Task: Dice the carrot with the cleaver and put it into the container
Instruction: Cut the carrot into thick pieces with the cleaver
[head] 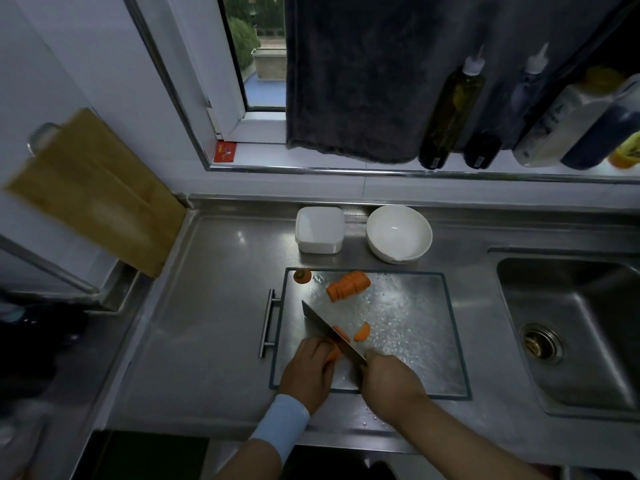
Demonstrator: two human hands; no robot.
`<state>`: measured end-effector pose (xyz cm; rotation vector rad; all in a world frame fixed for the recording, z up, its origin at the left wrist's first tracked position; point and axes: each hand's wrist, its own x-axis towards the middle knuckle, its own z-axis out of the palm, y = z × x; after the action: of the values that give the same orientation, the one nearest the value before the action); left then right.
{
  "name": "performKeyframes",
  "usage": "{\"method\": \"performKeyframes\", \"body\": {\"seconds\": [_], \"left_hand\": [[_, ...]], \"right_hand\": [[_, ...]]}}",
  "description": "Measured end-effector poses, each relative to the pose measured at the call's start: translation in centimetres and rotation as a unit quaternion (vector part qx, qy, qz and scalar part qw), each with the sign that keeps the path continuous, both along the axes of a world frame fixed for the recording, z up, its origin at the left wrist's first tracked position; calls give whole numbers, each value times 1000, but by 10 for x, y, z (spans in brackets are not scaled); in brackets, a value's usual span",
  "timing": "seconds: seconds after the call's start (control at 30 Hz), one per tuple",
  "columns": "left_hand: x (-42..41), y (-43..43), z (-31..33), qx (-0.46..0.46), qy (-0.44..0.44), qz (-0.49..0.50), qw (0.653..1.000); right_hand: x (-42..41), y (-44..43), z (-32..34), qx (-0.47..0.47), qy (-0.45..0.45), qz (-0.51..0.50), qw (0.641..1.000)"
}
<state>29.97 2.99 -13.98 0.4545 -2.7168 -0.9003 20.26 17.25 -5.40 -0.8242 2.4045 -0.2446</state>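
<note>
A stainless-steel counter point(207, 341) under a window carries a wet, dark-rimmed cutting board point(415, 341), shown by the single head view. The right hand point(391, 382) is wrapped round the handle of the cleaver point(322, 327), whose blade runs away from that grip toward the far left. Just left of the blade, the left hand point(308, 367) has its fingers curled down on a short carrot piece point(334, 355), pinning it to the board. A cut slice point(362, 332) lies just across the blade from the holding hand. This looks like an early slicing stroke. It should go best with fingertips tucked back and knuckles guiding the blade's flat, since the piece is short and the wet board may let it slip. Well beyond the blade tip lies the large carrot chunk point(348, 285), uncut, and past it the stem end point(302, 276) at the board's corner. Farther on, off the board, stand the square white container point(319, 230) and a white bowl point(399, 233). The chunk lies between the cutting spot and the container. A sink point(571, 323) lies well off to the cleaver hand's side.
</note>
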Motion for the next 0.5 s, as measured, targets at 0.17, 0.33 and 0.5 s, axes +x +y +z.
{"method": "performKeyframes", "body": {"seconds": [0.17,0.33,0.5], "left_hand": [[-1,-1,1,10,-13,13,1000],[-1,0,5,4,-20,21,1000],[0,0,4,13,-25,18,999]], "right_hand": [[9,2,10,10,19,9,1000],[18,6,21,3,26,2,1000],[23,6,28,2,32,8,999]]}}
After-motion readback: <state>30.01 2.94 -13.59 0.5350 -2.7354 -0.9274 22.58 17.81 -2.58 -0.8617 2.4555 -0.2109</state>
